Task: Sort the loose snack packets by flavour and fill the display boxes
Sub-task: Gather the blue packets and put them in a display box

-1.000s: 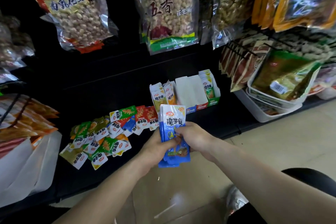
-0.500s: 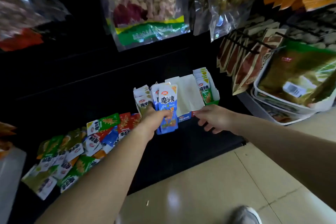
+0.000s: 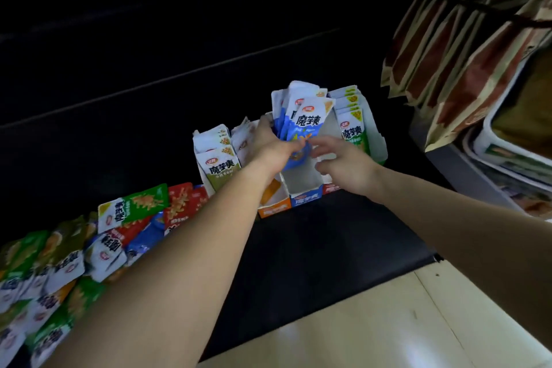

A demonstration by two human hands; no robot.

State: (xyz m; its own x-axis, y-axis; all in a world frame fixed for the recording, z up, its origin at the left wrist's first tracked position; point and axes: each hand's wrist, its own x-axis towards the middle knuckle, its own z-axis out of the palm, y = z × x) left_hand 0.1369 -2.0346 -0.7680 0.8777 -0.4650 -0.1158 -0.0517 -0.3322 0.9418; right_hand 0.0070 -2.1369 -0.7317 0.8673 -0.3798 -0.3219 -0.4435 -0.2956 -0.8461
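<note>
Left hand [image 3: 274,146] grips the stack of blue packets [image 3: 307,121] by its lower end, upright over the blue-fronted box [image 3: 306,199] — right hand [image 3: 343,167] sits at the stack's 4 o'clock, fingers loosely spread, pinching nothing. Loose packets [image 3: 89,242] are piled at the box's 8 o'clock.

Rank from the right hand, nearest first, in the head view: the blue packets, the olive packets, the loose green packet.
1. blue packets, just ahead of the right hand, gripped by the left hand.
2. olive packets, boxed, leftward.
3. loose green packet, far left in the pile.
</note>
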